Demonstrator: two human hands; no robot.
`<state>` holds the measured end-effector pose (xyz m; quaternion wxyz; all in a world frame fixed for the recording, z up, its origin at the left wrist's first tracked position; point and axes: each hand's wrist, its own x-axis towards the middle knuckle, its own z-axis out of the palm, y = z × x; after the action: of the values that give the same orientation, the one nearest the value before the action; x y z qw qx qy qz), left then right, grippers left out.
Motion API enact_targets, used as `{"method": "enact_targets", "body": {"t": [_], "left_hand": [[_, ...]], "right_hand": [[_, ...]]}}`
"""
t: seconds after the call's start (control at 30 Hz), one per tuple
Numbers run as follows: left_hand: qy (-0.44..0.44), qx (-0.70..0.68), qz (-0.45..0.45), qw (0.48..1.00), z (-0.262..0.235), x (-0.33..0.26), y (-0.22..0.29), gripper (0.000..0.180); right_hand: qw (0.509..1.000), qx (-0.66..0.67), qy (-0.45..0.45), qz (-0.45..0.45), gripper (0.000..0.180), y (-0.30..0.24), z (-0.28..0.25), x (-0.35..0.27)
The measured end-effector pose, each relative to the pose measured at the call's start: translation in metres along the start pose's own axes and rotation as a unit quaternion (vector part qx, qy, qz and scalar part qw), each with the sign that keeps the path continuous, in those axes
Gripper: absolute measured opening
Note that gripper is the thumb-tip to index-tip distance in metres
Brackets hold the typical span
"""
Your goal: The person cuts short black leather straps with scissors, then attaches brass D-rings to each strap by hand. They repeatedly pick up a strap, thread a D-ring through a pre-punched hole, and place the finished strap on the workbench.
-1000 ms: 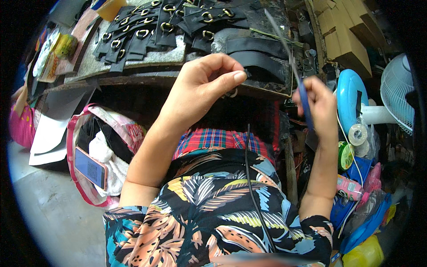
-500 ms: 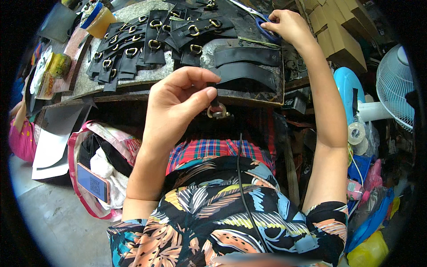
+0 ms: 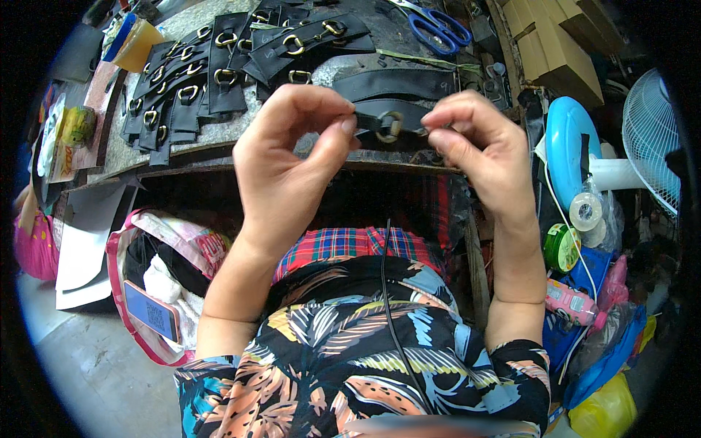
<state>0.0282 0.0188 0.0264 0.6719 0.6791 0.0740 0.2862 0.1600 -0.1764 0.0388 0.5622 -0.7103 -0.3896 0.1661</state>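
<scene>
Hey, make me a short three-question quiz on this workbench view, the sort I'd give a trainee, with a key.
1. True or false: the blue-handled scissors lie on the bench.
2. The left hand pinches which item? A) a phone, B) a black strap, C) a tape roll.
3. Which hand is nearer the white fan?

Key: 1 true; 2 B; 3 the right hand.

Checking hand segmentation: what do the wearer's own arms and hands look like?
Left hand and right hand: no gloves, wristwear or markings visible. Forearms bare. Short black sleeves with a multicoloured print, including orange and blue.
</scene>
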Motion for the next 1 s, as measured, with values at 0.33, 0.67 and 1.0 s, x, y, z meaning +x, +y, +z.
{"method": "enact_targets", "body": {"t": [0.33, 0.67, 1.0], "left_hand": [[0.02, 0.326, 0.128, 0.936, 0.001, 0.044, -0.036, 0.018], [-0.013, 0.077, 0.027, 0.997, -0.002, 0.04, -0.024, 0.013], [-0.006, 0.024, 0.062, 0.998, 0.001, 0.052, 0.0, 0.015]], "right_hand": [[0.989, -0.098, 0.094, -0.062, 0.015, 0.049, -0.015, 0.049], [0.943, -0.245, 0.143, -0.172, 0.019, 0.032, -0.025, 0.042], [0.995, -0.056, -0.002, -0.079, 0.018, 0.038, -0.014, 0.051]]}}
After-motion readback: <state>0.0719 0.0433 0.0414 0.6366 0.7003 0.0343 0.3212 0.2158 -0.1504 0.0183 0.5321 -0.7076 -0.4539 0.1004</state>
